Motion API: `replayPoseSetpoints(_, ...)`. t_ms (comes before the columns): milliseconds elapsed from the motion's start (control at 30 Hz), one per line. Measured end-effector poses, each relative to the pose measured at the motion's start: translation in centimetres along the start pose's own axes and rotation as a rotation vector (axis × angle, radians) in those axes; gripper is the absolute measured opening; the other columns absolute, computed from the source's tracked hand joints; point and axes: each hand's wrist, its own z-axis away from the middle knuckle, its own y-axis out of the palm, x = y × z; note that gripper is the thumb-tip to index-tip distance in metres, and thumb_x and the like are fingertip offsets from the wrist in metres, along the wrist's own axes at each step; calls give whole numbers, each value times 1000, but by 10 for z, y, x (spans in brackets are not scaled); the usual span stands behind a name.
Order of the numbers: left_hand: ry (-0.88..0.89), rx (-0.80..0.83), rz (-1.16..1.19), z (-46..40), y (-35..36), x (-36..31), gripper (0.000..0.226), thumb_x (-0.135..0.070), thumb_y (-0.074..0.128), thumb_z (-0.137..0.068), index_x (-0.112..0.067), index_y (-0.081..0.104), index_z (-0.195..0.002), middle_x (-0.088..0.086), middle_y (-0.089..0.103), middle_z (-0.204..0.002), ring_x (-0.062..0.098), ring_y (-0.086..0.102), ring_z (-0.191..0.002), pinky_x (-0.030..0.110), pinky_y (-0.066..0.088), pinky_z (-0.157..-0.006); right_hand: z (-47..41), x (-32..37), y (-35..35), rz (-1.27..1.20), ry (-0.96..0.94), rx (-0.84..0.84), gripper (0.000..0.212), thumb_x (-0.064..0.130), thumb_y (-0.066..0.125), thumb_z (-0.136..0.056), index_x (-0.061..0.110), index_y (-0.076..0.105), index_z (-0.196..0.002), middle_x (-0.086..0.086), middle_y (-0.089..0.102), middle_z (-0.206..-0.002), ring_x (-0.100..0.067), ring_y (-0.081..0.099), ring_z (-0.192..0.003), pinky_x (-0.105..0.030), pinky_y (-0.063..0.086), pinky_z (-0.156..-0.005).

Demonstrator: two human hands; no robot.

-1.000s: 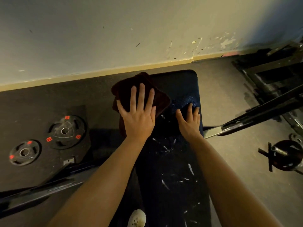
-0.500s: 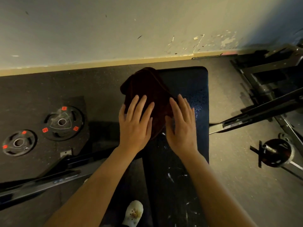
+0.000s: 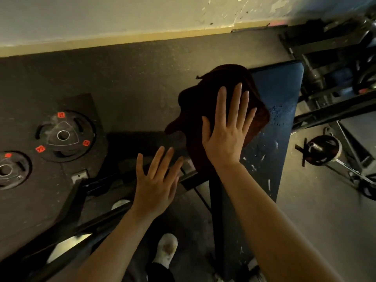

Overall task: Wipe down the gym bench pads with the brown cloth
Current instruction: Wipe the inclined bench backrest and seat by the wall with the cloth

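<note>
The dark blue bench pad (image 3: 272, 123), scuffed with white marks, runs from the lower middle up toward the wall. The brown cloth (image 3: 195, 106) lies bunched on the pad's far left part and hangs over its left edge. My right hand (image 3: 227, 127) presses flat on the cloth with straight, spread fingers. My left hand (image 3: 156, 180) hovers to the left of the pad, off the cloth, fingers straight and spread, holding nothing.
Two black weight plates (image 3: 63, 136) with red labels lie on the dark mat at left. Metal frame bars (image 3: 85, 231) cross the lower left. A rack and a loaded bar end (image 3: 321, 149) stand at right. A white shoe (image 3: 166, 249) shows below. The wall is close ahead.
My right hand moved from the bare pad onto the cloth and now presses it. My left hand lifted off the cloth and drew back to the left, off the pad.
</note>
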Motion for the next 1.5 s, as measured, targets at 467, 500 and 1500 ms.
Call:
replayPoseSetpoints(467,-80,393,-151,74,55,-12,86,-68,59,-84,-25,29,-152,16,43,-152,38,36,-142,71,20,-109,52,-17,8,79,-189,10,66,23,55,-98,15,22,-154,-19,26,-159,-38,17,-147,-60,15,-119)
replayPoseSetpoints(500,-86,401,-153,76,59,-12,92,-64,69,-79,-25,28,-152,17,46,-150,39,39,-140,72,24,-107,57,-19,8,74,-193,21,67,24,55,-98,15,22,-154,-18,26,-160,-38,15,-147,-60,15,-119)
replayPoseSetpoints(1500,125,349,-150,61,63,10,68,-62,25,-95,-25,40,-151,12,31,-160,33,31,-145,64,10,-114,28,-17,3,11,-205,3,68,30,55,-93,17,26,-153,-20,32,-156,-47,24,-142,-66,15,-114)
